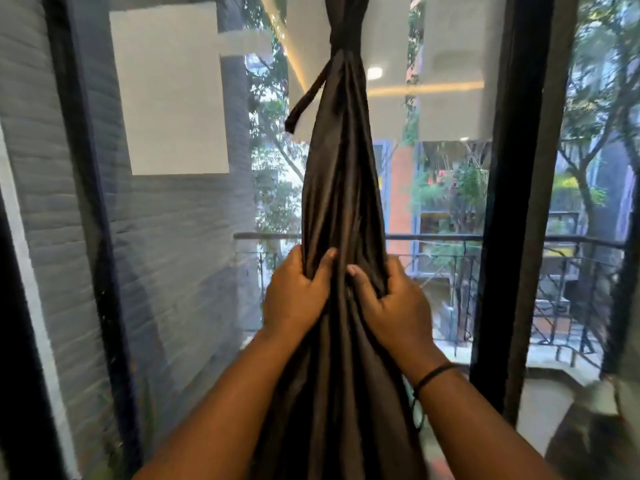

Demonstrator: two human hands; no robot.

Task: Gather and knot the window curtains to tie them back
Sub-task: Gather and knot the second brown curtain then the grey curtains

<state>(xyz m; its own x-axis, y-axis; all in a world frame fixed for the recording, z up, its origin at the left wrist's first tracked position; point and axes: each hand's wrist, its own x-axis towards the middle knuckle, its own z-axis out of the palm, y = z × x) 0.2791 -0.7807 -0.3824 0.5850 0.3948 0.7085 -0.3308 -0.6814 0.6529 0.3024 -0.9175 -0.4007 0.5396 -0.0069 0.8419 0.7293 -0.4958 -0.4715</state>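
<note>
Window glass behind; we are gripping dark curtain, centre frame: left hand, right hand clutching folds, fingertips buried, hem cropped.

Daylight backlights the glass; reflections, blurred and bent edges.

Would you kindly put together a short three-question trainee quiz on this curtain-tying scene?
1. True or false: both hands grip the dark brown satin curtain.
2. Where does the curtain's loose fabric tie strip hang? A) left of the bundle B) right of the bundle C) over the balcony railing.
3. Which wrist wears the thin black thread bracelet?

Key:
1. True: the left hand and right hand both clutch its folds.
2. A.
3. The right.
</note>
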